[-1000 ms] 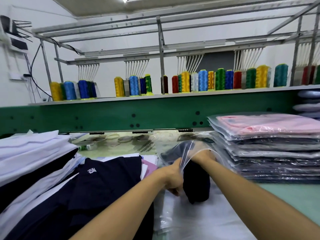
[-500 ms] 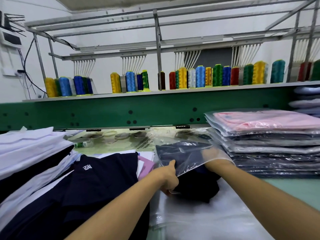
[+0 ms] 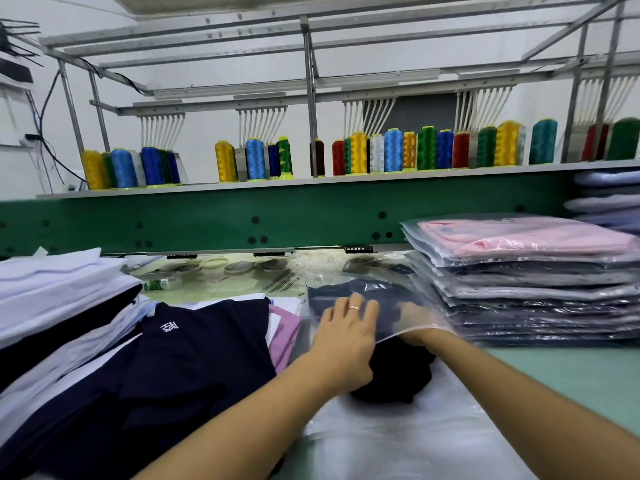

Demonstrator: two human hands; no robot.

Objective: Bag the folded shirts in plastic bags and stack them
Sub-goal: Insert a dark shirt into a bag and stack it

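Left hand (image 3: 346, 336): released; palm down with fingers spread flat on top of the bag (image 3: 332, 292). A ring sits on one finger.
Right hand (image 3: 414, 322): inside the bag mouth, seen only through the plastic. Whether it grasps the shirt or lies loose cannot be told.
Shirt (image 3: 394, 372): dark, folded, at frame centre. Its far part is inside the bag; the near part lies bunched outside the mouth, towards 6 o'clock.
Bag: clear, lying flat, mouth facing 6 o'clock, closed end towards 12 o'clock. Its film lies over the right wrist.
Spare bags (image 3: 398, 438): a flat layer of pale plastic under the shirt, running to 6 o'clock.
Stack (image 3: 519, 292): bagged shirts at 3 o'clock of the bag, just beside it. A pink one lies on top, dark ones below.
Pile (image 3: 194, 358): unbagged navy and white shirts at 9 o'clock of the bag; a pink edge shows between the two.
Table (image 3: 571, 375): green surface, bare patch at 4 o'clock.
Beam (image 3: 277, 216): green, crossing the frame at 12 o'clock.
Cones (image 3: 391, 150): coloured thread, in a row on the shelf above the beam.
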